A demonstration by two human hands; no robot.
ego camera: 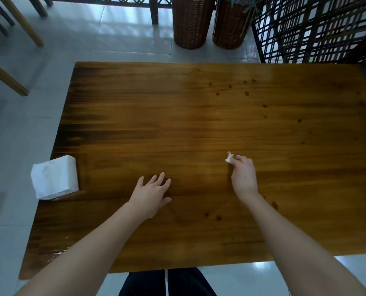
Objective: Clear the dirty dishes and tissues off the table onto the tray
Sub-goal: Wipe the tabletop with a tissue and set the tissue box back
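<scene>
Over the wooden table (199,124), a white tissue pack (54,180) at its nine o'clock edge, my left hand (151,195) spreads open, holding nothing, while my right hand (243,176) pinches what looks like a crumpled tissue (229,157) just three o'clock of centre.

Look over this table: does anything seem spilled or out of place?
Yes. Dark drops spot the table at far right, more beside the right forearm, like spilled liquid. The tissue pack sits askew at the left edge, seemingly overhanging.
</scene>
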